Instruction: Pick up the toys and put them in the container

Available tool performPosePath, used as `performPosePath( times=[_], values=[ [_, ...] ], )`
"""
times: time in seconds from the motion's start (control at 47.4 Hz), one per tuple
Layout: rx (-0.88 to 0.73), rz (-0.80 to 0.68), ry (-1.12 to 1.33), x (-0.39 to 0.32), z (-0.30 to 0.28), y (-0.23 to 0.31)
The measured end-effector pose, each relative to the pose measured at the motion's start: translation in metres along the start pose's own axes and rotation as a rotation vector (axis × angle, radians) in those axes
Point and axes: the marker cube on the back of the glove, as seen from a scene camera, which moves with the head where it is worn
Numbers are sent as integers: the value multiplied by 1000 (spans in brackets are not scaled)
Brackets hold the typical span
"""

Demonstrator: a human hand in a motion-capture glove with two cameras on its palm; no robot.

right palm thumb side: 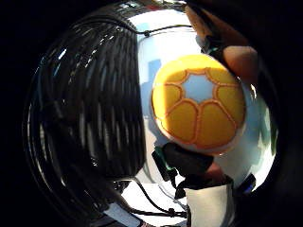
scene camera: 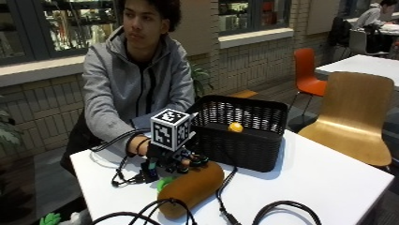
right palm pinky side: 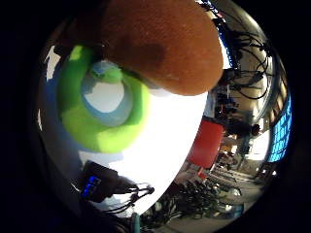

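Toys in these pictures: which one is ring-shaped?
The green plush ring; the long brown plush toy is a solid lump, the yellow-orange patterned ball a sphere.

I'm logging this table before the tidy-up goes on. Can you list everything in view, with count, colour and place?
Basket: one, black, on the white table.
Ball: one, yellow-orange and white, close to the palm.
Brown toy: one, long plush, on the table in front of the basket.
Green toy: one, ring-shaped, on the table beside the brown toy.
Chairs: one wooden, one orange, behind the table.
Right hand: gloved, above the brown toy's end.
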Motion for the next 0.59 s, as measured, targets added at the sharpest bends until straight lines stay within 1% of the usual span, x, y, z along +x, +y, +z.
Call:
performPosePath(
  times=[0.19,0.422,0.485,0.591],
  values=[
    [15,-18,31,-8,-3,0],
    [19,11,2,-11,-2,-1],
    [54,12,37,-12,-2,2],
    [157,10,80,-10,-6,5]
  ],
)
